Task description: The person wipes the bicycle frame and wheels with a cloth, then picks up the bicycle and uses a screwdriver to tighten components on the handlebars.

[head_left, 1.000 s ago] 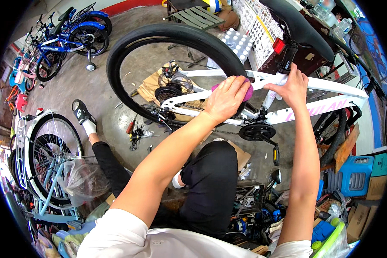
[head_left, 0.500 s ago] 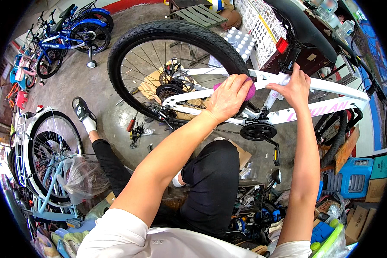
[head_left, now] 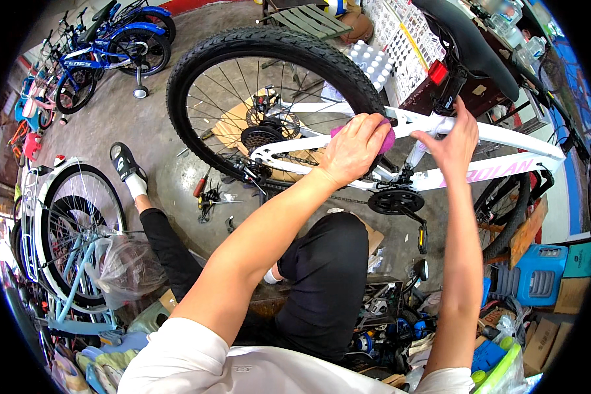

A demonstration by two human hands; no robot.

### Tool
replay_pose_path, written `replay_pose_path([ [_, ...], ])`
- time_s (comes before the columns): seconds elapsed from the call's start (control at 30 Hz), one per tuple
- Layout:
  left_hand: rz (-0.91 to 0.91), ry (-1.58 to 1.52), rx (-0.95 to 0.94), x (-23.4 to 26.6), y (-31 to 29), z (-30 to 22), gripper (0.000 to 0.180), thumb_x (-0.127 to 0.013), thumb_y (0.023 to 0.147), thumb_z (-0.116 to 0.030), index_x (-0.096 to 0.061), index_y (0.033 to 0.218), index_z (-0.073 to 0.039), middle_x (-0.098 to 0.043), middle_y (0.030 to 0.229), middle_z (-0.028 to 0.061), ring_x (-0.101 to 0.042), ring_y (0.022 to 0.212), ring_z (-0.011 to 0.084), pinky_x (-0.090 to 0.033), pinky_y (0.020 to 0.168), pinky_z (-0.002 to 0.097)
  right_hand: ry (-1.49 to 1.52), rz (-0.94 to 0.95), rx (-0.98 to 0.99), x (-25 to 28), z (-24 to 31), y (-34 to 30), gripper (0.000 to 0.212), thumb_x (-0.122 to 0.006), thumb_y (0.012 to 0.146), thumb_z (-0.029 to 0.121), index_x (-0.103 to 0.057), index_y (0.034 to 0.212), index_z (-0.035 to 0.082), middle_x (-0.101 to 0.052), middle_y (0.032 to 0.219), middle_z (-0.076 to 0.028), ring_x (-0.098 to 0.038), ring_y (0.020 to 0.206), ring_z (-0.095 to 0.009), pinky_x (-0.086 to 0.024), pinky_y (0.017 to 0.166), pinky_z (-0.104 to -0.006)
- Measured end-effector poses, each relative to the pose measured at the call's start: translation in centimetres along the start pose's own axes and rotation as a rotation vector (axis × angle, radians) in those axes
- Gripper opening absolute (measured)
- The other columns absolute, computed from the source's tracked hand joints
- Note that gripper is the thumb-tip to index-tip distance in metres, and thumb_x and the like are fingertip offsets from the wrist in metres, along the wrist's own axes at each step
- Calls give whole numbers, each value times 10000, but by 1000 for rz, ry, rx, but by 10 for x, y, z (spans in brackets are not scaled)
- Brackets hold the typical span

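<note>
My left hand (head_left: 358,150) is closed over a bunched purple cloth (head_left: 387,139), pressing it to the white bicycle frame (head_left: 505,134) beside the rear tyre. Only the cloth's right edge shows past my fingers. At the seat tube junction is my right hand (head_left: 458,139), thumb and fingers spread apart, over the frame just below the black saddle (head_left: 473,49). Whether its palm touches the tube is hidden. The rear wheel (head_left: 177,92) stands to the left of my hands, and the chainring (head_left: 395,201) sits below them.
A screwdriver (head_left: 201,186) and other small tools lie on the floor near flattened cardboard (head_left: 233,128). A light-blue bicycle (head_left: 72,262) stands at left, blue children's bicycles (head_left: 92,59) behind. At right are a blue plastic stool (head_left: 545,266) and cartons (head_left: 545,345).
My right hand has turned and shifted slightly right, its thumb and fingers wider apart. My left hand and the purple cloth have moved slightly right along the frame.
</note>
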State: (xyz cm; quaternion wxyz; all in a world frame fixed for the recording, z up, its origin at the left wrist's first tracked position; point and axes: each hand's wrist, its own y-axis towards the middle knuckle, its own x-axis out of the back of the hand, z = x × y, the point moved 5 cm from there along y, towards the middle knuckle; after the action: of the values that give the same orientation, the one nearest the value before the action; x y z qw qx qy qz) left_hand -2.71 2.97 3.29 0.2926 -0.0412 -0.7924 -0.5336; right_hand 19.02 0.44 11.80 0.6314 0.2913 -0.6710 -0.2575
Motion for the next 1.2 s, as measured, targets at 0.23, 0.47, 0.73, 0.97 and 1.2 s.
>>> replay_pose_path([
  [0.23,10,2,50,0,-7,6,452,-635,842,-132,-642,1283,-34,-591,1329,150,-596,1198,352,-541,1002,424,540,33,145,-13,86,-22,304,-551,1017,50,-640,1307,35,-653,1287,-160,-664,1149,-338,-519,988,-414],
  [0.47,50,-233,129,16,5,11,359,-645,848,-118,-639,1193,-18,-597,1235,150,-575,1143,352,-521,978,431,699,292,-81,-54,80,3,457,-370,1142,296,-654,1378,25,-703,1315,-151,-689,1161,-266,-517,1017,-363],
  [0.73,-329,-85,188,89,29,52,428,-674,767,26,-629,1190,-18,-591,1230,185,-542,1159,405,-482,1004,467,599,199,-1,-54,96,3,330,-559,1087,198,-694,1349,49,-715,1328,-138,-668,1243,-291,-489,1064,-383],
  [0.97,-407,419,280,214,15,172,452,-761,777,-25,-658,1210,-102,-592,1228,159,-543,1142,384,-459,993,474,459,115,78,-50,93,0,445,-730,957,163,-678,1395,100,-711,1340,-120,-678,1197,-309,-504,1023,-400],
  [1.2,-251,597,1194,276,-173,282,403,-756,901,-189,-635,1272,-87,-605,1246,205,-589,1174,422,-484,1015,503,455,92,126,-54,105,1,508,-741,941,174,-648,1439,139,-708,1341,-125,-679,1197,-325,-506,1007,-418],
])
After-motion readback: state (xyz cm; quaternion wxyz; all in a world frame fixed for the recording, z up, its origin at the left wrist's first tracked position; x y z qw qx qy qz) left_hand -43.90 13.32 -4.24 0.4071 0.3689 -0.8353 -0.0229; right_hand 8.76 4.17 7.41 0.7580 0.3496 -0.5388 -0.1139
